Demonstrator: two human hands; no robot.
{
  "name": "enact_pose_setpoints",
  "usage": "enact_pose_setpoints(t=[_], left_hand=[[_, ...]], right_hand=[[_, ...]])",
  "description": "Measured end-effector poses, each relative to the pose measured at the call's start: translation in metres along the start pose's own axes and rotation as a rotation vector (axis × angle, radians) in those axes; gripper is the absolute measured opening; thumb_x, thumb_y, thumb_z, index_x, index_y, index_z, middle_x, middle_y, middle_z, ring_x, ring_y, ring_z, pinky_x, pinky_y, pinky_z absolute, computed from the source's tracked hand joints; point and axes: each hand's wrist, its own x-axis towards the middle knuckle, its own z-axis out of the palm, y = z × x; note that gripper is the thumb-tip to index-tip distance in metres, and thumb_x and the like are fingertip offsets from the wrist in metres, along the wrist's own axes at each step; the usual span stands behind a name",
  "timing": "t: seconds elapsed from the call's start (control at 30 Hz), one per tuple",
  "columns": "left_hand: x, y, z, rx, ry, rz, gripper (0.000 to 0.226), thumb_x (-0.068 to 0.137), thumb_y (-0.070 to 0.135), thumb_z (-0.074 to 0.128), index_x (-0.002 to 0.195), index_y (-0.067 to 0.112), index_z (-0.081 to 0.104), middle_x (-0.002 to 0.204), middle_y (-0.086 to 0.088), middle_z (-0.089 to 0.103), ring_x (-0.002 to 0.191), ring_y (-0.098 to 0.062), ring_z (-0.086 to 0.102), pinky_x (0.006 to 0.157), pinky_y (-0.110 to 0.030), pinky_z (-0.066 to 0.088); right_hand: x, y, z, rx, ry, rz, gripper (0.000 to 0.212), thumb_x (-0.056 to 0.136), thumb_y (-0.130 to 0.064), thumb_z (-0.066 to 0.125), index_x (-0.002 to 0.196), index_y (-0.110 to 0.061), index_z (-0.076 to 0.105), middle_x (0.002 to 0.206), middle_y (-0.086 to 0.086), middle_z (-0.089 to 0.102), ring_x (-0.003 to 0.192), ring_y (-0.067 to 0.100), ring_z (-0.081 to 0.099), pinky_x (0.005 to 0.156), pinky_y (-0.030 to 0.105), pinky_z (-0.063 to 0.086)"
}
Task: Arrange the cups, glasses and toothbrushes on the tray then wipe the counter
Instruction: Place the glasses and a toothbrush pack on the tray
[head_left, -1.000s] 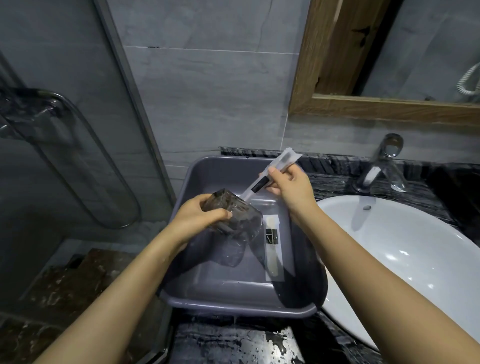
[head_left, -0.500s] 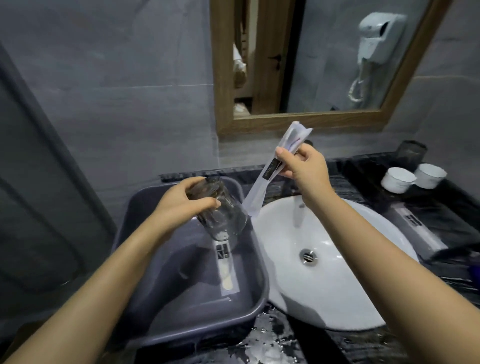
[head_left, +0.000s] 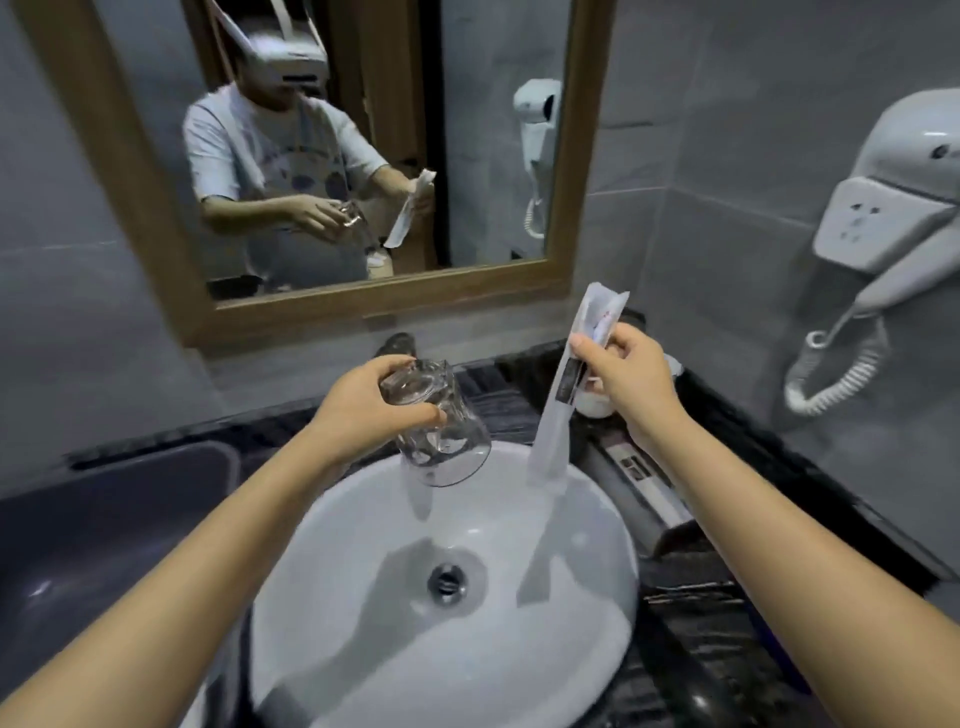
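My left hand (head_left: 371, 410) grips a clear glass (head_left: 439, 431) by its base, mouth tilted down, above the far side of the white sink (head_left: 587, 613). My right hand (head_left: 626, 374) pinches a wrapped toothbrush (head_left: 563, 405) near its top, and the packet hangs down over the sink's right rim. A white cup (head_left: 595, 402) shows on the dark counter just behind that packet. Another wrapped toothbrush (head_left: 641, 475) lies flat on the counter to the right of the sink.
A grey plastic tub (head_left: 119, 499) stands left of the sink. The wood-framed mirror (head_left: 374, 306) hangs above the black marble counter (head_left: 696, 577), reflecting a person. A wall hairdryer (head_left: 883, 218) with coiled cord is mounted at right.
Both hands carried the glass and the wrapped toothbrush rightward, from over the grey tub to above the sink. The view swung right with them.
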Motion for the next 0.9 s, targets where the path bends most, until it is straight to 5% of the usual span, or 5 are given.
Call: enact_pose_setpoints(t=[0.13, 0.3, 0.57, 0.77, 0.9], left_hand=[[0.047, 0.025, 0.069, 0.017, -0.015, -0.021, 0.075, 0.068, 0.027, 0.079, 0.135, 0.020, 0.046, 0.139, 0.000, 0.051, 0.123, -0.017, 0.048, 0.085, -0.023, 0.035], [0.114, 0.049, 0.124, 0.064, -0.044, -0.041, 0.076, 0.069, 0.024, 0.078, 0.136, 0.015, 0.044, 0.136, -0.005, 0.053, 0.123, -0.021, 0.051, 0.089, -0.027, 0.041], [0.216, 0.062, 0.176, 0.098, -0.058, -0.076, 0.074, 0.065, 0.019, 0.079, 0.132, 0.013, 0.048, 0.123, -0.005, 0.062, 0.112, -0.022, 0.059, 0.092, -0.033, 0.050], [0.268, 0.055, 0.206, 0.121, -0.067, -0.088, 0.073, 0.060, 0.016, 0.080, 0.128, 0.013, 0.052, 0.121, -0.007, 0.064, 0.109, -0.023, 0.061, 0.093, -0.037, 0.052], [0.288, 0.053, 0.223, 0.104, -0.075, -0.113, 0.080, 0.063, 0.016, 0.082, 0.134, 0.010, 0.046, 0.123, -0.008, 0.061, 0.111, -0.024, 0.060, 0.095, -0.038, 0.052]], right_hand=[[0.041, 0.038, -0.058, -0.062, -0.039, 0.088, 0.043, 0.085, -0.026, 0.062, 0.097, 0.014, 0.052, 0.078, 0.013, 0.048, 0.073, 0.025, 0.052, 0.072, 0.051, 0.055], [0.079, 0.078, -0.100, -0.135, -0.106, 0.196, 0.045, 0.087, -0.021, 0.058, 0.104, 0.019, 0.048, 0.079, 0.025, 0.045, 0.074, 0.024, 0.050, 0.065, 0.035, 0.051], [0.114, 0.118, -0.123, -0.269, -0.184, 0.293, 0.037, 0.083, -0.024, 0.066, 0.063, -0.011, 0.039, 0.062, 0.009, 0.036, 0.053, 0.018, 0.039, 0.042, 0.016, 0.037], [0.133, 0.144, -0.130, -0.230, -0.194, 0.326, 0.025, 0.081, -0.024, 0.068, 0.073, -0.007, 0.052, 0.069, 0.013, 0.038, 0.063, 0.021, 0.043, 0.057, 0.032, 0.042], [0.134, 0.160, -0.134, -0.221, -0.200, 0.319, 0.031, 0.083, -0.025, 0.066, 0.077, 0.004, 0.057, 0.062, 0.006, 0.045, 0.053, 0.014, 0.044, 0.054, 0.024, 0.037]])
